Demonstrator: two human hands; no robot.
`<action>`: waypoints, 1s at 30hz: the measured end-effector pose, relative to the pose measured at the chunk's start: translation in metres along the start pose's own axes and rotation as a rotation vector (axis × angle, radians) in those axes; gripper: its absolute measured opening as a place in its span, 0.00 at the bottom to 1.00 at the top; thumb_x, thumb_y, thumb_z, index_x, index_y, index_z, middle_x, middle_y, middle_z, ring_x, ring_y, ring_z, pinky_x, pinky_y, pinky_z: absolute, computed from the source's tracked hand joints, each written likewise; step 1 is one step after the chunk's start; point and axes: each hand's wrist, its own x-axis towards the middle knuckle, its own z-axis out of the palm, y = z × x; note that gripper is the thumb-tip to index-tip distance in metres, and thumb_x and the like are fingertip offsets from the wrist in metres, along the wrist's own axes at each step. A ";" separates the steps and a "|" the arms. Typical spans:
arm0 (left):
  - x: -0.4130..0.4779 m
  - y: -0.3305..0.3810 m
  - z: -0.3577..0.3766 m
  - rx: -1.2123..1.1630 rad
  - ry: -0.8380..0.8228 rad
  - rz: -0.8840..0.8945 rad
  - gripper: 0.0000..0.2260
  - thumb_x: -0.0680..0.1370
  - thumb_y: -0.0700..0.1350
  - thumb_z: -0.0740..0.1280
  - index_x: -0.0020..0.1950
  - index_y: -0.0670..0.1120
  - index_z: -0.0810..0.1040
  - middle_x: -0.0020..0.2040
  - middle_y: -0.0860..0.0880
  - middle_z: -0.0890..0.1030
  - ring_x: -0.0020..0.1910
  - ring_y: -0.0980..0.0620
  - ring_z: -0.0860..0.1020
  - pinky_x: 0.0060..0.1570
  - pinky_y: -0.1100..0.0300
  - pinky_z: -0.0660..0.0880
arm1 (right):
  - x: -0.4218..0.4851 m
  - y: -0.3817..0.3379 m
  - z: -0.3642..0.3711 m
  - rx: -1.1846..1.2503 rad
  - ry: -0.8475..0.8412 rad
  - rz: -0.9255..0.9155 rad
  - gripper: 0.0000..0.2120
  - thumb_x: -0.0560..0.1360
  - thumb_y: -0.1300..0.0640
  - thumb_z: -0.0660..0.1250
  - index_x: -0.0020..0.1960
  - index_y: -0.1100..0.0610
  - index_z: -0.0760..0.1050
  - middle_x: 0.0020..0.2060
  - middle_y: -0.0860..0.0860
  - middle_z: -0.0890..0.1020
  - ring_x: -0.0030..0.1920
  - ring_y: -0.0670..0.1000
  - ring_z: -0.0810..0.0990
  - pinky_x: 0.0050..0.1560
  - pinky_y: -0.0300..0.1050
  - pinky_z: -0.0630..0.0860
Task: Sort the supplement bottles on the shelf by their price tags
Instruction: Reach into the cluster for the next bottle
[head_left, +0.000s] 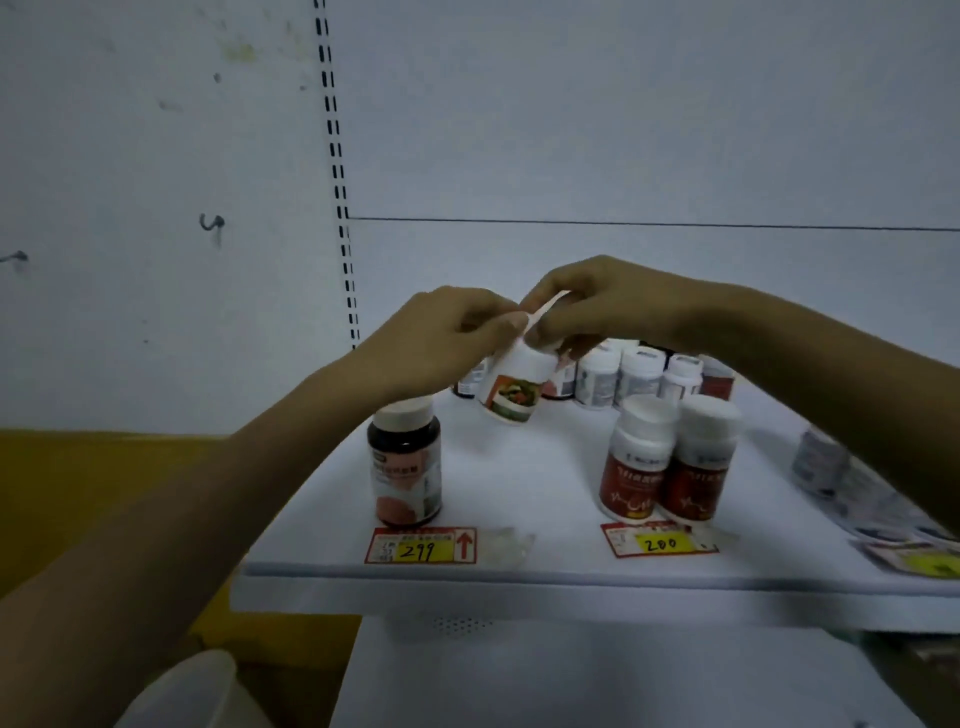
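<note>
Both hands hold a white supplement bottle with a food picture (514, 392), tilted in the air above the white shelf (519, 577). My right hand (597, 301) grips the bottle's top from above. My left hand (447, 332) pinches a small white paper strip (545, 310) at that top. On the shelf front lie a price tag marked 299 (421, 545) and one marked 200 (660, 543). A dark bottle with a pink label (405, 467) stands behind the 299 tag. Two white bottles with red labels (636, 462) (701, 462) stand behind the 200 tag.
A row of several white and dark bottles (634, 374) stands at the back of the shelf. A blurred bottle (821, 462) and another yellow tag (919, 561) are at the right, under my right forearm. A clear plastic piece (506, 543) lies beside the 299 tag.
</note>
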 end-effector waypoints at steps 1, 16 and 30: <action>0.003 0.008 0.003 -0.122 -0.013 -0.004 0.16 0.76 0.56 0.63 0.61 0.53 0.76 0.55 0.55 0.81 0.50 0.60 0.78 0.47 0.67 0.73 | -0.007 0.001 -0.011 0.033 0.039 0.001 0.11 0.72 0.57 0.70 0.54 0.55 0.78 0.48 0.54 0.84 0.48 0.52 0.83 0.51 0.46 0.81; 0.066 0.236 0.152 -0.648 -0.195 0.076 0.19 0.70 0.45 0.72 0.60 0.47 0.76 0.44 0.50 0.84 0.40 0.57 0.83 0.37 0.67 0.78 | -0.212 0.125 -0.181 0.098 0.355 0.113 0.12 0.74 0.49 0.67 0.51 0.56 0.81 0.39 0.46 0.85 0.40 0.46 0.82 0.46 0.44 0.77; 0.128 0.391 0.310 -0.414 -0.261 0.150 0.32 0.70 0.54 0.71 0.70 0.51 0.62 0.62 0.48 0.78 0.54 0.51 0.79 0.53 0.55 0.77 | -0.337 0.271 -0.289 0.067 0.512 0.212 0.13 0.74 0.49 0.68 0.53 0.56 0.80 0.45 0.48 0.84 0.43 0.48 0.83 0.45 0.42 0.79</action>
